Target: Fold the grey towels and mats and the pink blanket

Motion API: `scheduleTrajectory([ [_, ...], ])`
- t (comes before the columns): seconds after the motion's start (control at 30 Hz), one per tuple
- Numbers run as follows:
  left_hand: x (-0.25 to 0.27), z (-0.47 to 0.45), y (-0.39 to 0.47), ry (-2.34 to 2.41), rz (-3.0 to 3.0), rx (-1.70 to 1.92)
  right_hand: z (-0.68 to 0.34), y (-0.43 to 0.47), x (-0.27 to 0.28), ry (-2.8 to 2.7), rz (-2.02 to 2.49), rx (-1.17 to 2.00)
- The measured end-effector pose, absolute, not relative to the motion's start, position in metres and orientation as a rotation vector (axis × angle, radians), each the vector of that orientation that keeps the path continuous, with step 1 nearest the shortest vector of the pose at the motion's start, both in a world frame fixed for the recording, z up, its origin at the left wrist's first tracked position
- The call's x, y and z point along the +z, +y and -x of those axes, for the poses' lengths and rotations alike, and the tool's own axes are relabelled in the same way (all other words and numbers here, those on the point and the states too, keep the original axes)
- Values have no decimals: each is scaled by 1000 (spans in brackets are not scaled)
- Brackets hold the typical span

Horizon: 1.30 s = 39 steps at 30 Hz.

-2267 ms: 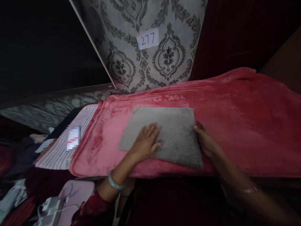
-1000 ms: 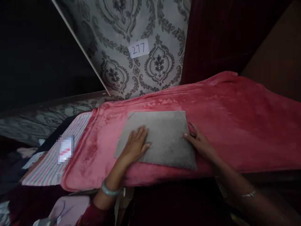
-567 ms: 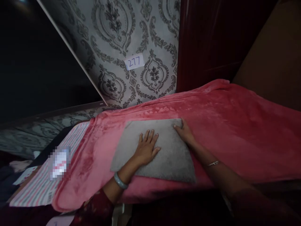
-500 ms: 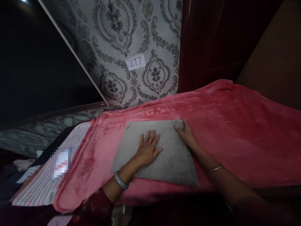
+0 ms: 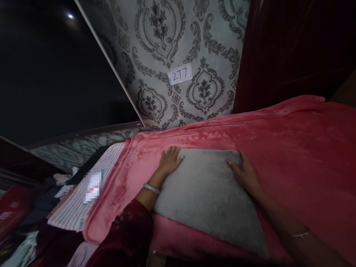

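Observation:
A grey plush cloth (image 5: 205,189) lies spread flat on a pink fleece blanket (image 5: 300,155). My left hand (image 5: 170,160) rests palm down at the cloth's far left corner, fingers stretched out and thumb apart. At the far right corner is my right hand (image 5: 247,177), its thumb on top of the cloth and its fingers along the outer edge, so the corner sits between them. The tips of those right fingers are partly hidden.
Left of the blanket lies a striped cloth (image 5: 66,207) with a blurred-out item (image 5: 94,186) on it. A large dark screen (image 5: 61,74) stands at the back left. Patterned wallpaper (image 5: 211,48) bears a paper label (image 5: 180,74) reading 277. Dark red wood panelling (image 5: 283,55) rises at the back right.
My left hand has slid from the middle of the cloth to its far left corner. My right hand stays at the far right corner. The view has shifted left.

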<state>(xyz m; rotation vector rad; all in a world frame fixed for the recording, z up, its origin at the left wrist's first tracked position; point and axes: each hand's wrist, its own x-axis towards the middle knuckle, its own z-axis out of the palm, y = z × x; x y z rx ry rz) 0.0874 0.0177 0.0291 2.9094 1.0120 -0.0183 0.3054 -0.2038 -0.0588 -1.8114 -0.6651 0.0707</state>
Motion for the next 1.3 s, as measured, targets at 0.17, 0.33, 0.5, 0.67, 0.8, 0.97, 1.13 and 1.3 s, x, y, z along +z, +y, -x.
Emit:
scheduleTrajectory([
  [0.17,34,-60,52,1158,-2769,-21,-303,-203,-51,-637,1831,104],
  [0.33,49,-72,40,1215,-2817,21,-302,-201,-44,-550,1789,104],
  [0.5,57,-119,-19,780,-3012,42,-311,-202,-44,-516,1651,229],
  [0.67,45,-175,-73,166,-3012,-73,-317,-205,-40,-577,1680,372],
  [0.8,31,-196,-85,96,-3022,-74,-319,-204,-39,-582,1722,388],
  [0.97,28,-187,-59,146,-3037,-62,-319,-204,-39,-567,1757,373],
  [1.13,35,-147,1,583,-3041,-2,-319,-206,-38,-567,1762,374],
  [1.3,45,-86,34,977,-2982,284,-318,-204,-37,-548,1756,359],
])
